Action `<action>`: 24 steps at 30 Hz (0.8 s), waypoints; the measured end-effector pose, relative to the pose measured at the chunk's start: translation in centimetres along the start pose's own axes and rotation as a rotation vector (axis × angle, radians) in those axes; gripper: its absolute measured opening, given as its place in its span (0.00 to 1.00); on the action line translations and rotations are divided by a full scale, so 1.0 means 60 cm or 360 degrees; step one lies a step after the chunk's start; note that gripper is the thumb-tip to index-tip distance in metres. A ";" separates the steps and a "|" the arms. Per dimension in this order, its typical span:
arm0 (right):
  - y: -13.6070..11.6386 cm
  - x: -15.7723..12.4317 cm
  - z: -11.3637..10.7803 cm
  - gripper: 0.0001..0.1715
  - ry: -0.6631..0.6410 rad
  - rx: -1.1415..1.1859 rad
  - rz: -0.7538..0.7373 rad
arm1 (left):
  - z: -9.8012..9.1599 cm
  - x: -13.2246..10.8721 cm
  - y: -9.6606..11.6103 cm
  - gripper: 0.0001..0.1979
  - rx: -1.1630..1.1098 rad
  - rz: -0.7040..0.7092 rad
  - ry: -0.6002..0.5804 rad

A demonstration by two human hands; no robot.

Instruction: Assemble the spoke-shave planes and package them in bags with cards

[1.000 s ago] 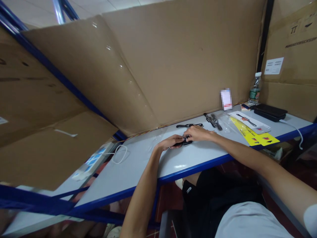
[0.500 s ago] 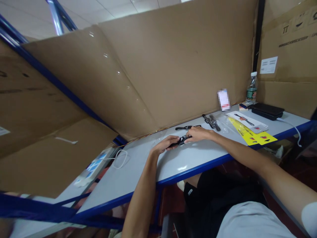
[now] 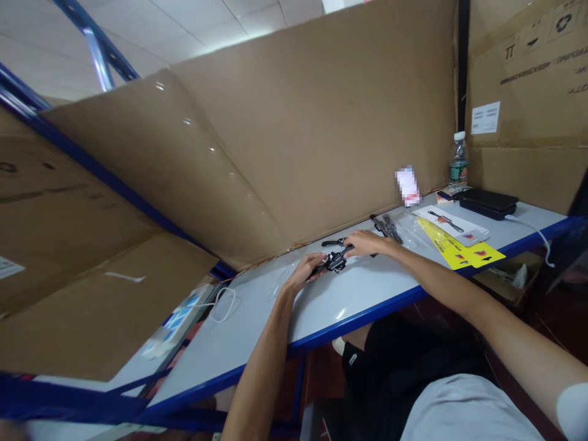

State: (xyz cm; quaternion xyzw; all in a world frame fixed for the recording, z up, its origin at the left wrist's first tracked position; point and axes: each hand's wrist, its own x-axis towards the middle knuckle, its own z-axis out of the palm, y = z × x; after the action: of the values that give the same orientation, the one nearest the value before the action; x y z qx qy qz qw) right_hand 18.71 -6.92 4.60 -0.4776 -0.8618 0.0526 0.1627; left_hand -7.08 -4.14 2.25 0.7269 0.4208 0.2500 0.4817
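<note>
A cardboard panel (image 3: 294, 135) rises behind the white surface (image 3: 243, 306). Yellow packaging cards (image 3: 452, 248) lie toward the surface's right end. At the surface's middle, the left hand (image 3: 307, 269) and right hand (image 3: 365, 244) each have their grip closed on one handle of a black spokeshave (image 3: 337, 261).

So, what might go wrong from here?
The left hand and right hand hold the black tool by its two ends, so it might slip. Another tool lies close by the right hand and might get bumped. The white cable hangs over the table edge and could snag.
</note>
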 end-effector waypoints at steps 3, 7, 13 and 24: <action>-0.004 -0.001 0.000 0.17 -0.0204 -0.0005 -0.0062 | 0.003 0.001 0.000 0.24 -0.0045 -0.0044 0.0013; 0.007 0.004 -0.011 0.14 -0.0103 0.0044 -0.0016 | -0.006 0.006 0.001 0.29 -0.0325 0.0050 0.0309; 0.059 0.001 -0.040 0.21 0.0378 0.0022 0.0589 | -0.035 0.021 -0.035 0.23 0.0240 0.0244 0.1155; 0.082 -0.003 -0.019 0.21 0.0061 -0.0221 0.1029 | -0.024 0.032 -0.043 0.19 0.1420 0.0018 0.0991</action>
State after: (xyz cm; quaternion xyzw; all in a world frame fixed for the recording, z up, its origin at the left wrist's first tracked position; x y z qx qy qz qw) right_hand 23.15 -4.53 4.42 -0.7373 -0.6638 0.0336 0.1208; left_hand -8.18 -1.32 0.40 0.7547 0.6049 0.2531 -0.0223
